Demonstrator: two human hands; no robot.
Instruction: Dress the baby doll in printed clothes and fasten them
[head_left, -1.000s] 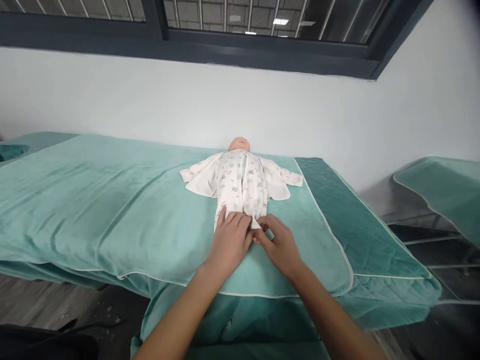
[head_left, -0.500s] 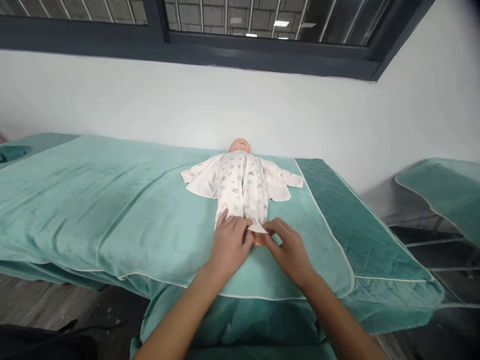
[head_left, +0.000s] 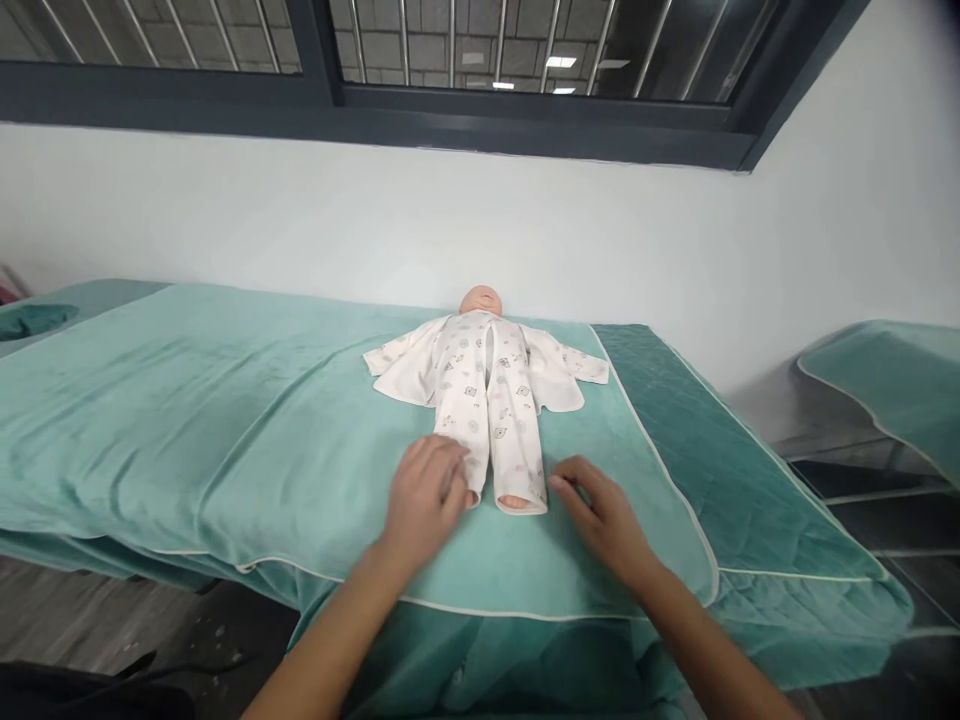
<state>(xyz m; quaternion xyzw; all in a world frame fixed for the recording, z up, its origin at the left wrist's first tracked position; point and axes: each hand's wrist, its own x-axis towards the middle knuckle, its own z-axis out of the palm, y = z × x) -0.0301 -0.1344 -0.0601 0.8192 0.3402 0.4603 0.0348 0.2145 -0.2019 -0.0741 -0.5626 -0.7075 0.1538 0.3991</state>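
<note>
A baby doll (head_left: 480,299) lies on its back, head toward the wall. White printed trousers (head_left: 517,425) cover its legs, and a white jacket (head_left: 559,385) is spread open under it with its sleeves out to both sides. My left hand (head_left: 426,497) is closed at the lower end of the trouser leg on the left, fingers curled over its outer edge; their tips are partly hidden. Beside the cuff on the right, my right hand (head_left: 604,515) is apart from the cloth, fingers loosely bent and thumb a little away from them. A foot shows inside that cuff.
A light green blanket (head_left: 225,420) with pale piping covers the bed, over a darker green quilted mattress (head_left: 742,480). Behind stands a white wall (head_left: 300,220) below a dark window frame (head_left: 525,125). Another green-covered surface (head_left: 892,375) is at the right.
Both hands were together at the cuff on the right. My right hand has let go and moved right; my left hand has shifted left to the other leg. The right trouser leg now lies straight.
</note>
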